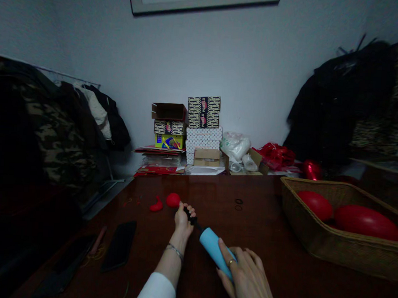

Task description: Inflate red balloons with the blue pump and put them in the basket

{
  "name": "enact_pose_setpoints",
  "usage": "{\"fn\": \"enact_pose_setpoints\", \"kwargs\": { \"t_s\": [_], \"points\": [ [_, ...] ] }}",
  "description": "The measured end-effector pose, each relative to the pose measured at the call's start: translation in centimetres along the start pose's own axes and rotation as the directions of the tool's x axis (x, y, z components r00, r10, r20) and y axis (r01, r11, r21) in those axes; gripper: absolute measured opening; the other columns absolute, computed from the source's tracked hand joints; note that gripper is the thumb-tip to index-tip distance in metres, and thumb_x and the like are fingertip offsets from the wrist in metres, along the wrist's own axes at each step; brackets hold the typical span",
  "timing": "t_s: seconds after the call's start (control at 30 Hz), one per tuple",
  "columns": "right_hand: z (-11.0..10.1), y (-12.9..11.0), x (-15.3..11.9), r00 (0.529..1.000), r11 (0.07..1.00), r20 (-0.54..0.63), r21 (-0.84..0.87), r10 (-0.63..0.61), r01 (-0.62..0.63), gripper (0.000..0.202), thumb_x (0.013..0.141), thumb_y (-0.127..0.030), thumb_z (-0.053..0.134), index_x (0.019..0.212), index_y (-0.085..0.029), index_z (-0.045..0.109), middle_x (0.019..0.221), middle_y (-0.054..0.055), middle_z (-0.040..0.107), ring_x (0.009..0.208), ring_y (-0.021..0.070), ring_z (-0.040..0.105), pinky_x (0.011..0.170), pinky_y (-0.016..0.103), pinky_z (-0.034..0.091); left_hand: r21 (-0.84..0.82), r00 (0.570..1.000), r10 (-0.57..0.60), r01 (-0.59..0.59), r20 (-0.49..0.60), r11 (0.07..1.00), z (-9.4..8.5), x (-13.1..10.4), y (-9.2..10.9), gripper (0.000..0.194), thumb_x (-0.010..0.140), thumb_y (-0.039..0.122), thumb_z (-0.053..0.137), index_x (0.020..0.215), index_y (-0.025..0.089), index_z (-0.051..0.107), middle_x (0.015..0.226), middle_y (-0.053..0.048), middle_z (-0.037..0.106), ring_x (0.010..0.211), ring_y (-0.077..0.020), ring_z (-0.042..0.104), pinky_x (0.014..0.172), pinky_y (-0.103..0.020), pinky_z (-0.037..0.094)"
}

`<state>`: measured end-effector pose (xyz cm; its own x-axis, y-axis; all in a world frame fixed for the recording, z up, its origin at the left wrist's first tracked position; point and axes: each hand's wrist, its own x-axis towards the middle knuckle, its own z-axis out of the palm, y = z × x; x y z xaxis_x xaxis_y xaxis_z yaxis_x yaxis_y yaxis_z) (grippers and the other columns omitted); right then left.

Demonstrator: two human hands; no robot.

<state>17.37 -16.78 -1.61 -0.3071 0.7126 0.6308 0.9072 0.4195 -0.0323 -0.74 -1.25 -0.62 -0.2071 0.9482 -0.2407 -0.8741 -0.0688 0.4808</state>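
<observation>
A balloon hand pump with a light blue barrel (215, 250) is slanted across the middle, above the dark table. My left hand (184, 221) is closed around its black far end (192, 219). Just beyond the left thumb is a small, round, partly filled red balloon (173, 200); its neck is hidden by the hand. My right hand (245, 277), with a ring on one finger, is wrapped over the near part of the blue barrel. Left of the round balloon, a limp red balloon (156, 204) lies on the tabletop.
At right stands a wicker basket (314, 241) holding large red balloons (366, 221). Two dark bands (238, 204) lie mid-table. A black phone (119, 245) and a pinkish stick with yellow string (99, 242) lie at left. Boxes (202, 142) are stacked against the wall.
</observation>
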Motion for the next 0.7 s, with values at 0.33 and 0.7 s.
{"fn": "enact_pose_setpoints", "kwargs": {
  "t_s": [0.33, 0.7],
  "points": [
    [-1.9, 2.5, -2.1, 0.972, 0.98, -0.14, -0.099, -0.186, 0.173, 0.045, 0.088, -0.04, 0.045, 0.127, -0.017, 0.047, 0.087, 0.002, 0.064, 0.074, 0.015, 0.06, 0.08, 0.033, 0.037, -0.031, 1.0, -0.016, 0.017, 0.023, 0.999, 0.2, 0.8, 0.8, 0.028, 0.095, 0.028, 0.036, 0.069, 0.017, 0.039, 0.056, 0.004, 0.033, 0.04, -0.0053, 0.033, 0.033, -0.014, 0.024],
    [-0.1, -0.2, 1.0, 0.999, 1.0, -0.03, -0.014, 0.015, -0.015, 0.048, 0.079, -0.023, 0.055, 0.127, -0.023, 0.048, 0.088, 0.004, 0.062, 0.081, 0.0204, 0.057, 0.087, 0.04, 0.035, 0.034, 0.997, -0.027, 0.025, 0.066, 0.999, 0.6, -1.2, -1.3, 0.026, 0.092, 0.027, 0.044, 0.068, 0.017, 0.04, 0.054, 0.004, 0.037, 0.04, -0.0056, 0.035, 0.037, -0.016, 0.029]
  ]
}}
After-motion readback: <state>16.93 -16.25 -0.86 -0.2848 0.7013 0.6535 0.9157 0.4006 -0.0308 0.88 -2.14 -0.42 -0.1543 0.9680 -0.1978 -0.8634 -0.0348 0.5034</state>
